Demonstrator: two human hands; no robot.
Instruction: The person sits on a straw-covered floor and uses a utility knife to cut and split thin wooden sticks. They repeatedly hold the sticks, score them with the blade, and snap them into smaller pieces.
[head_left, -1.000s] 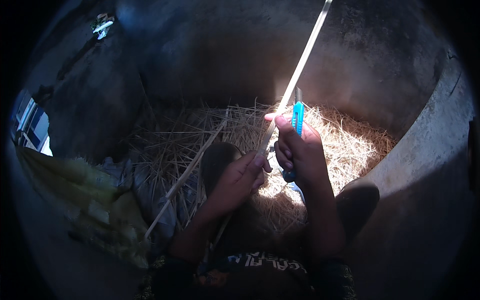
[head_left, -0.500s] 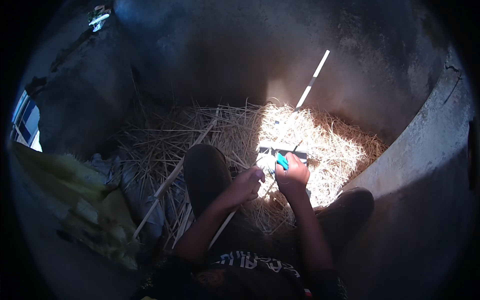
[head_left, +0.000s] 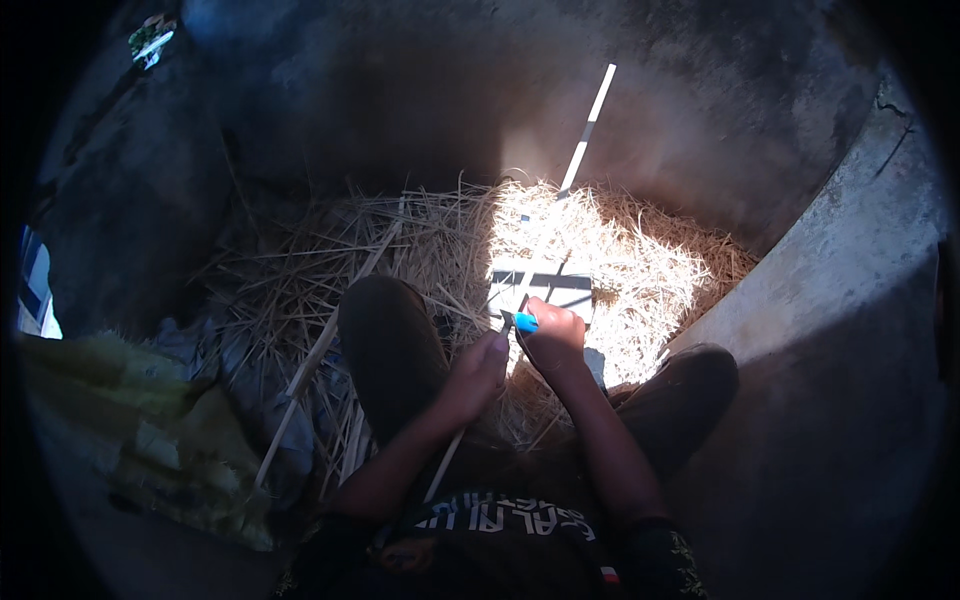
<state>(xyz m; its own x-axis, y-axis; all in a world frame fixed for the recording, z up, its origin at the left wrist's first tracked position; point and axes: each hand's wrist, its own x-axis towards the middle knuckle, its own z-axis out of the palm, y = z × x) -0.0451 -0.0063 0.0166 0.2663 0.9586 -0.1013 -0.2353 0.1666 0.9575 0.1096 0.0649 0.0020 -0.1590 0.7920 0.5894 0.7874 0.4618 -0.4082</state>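
Note:
A long, pale, narrow strip [head_left: 583, 142], which looks like bamboo or wood, slants from the upper right down between my hands to my lap. My left hand [head_left: 474, 382] is closed around it, with the thumb pointing up along it. Close beside, my right hand [head_left: 556, 340] is wrapped round a blue-handled knife [head_left: 525, 322]. Its short dark blade points left, at the strip just above my left thumb; whether the edge touches is too small to tell. Beyond my right hand a flat pale block [head_left: 570, 290] lies in bright sunlight, partly covered by shadow.
Curly shavings [head_left: 650, 270] are heaped in front of me, sunlit on the right. Longer sticks [head_left: 312, 365] lie at the left beside a crumpled yellowish sheet [head_left: 150, 430]. A dark wall [head_left: 400, 100] stands behind, and a sloping concrete edge [head_left: 800, 250] rises at the right. My bent knees flank the hands.
The view has shifted slightly. My right hand and the knife have turned so the blue handle lies more level and the blade shows. My left thumb now points up along the strip.

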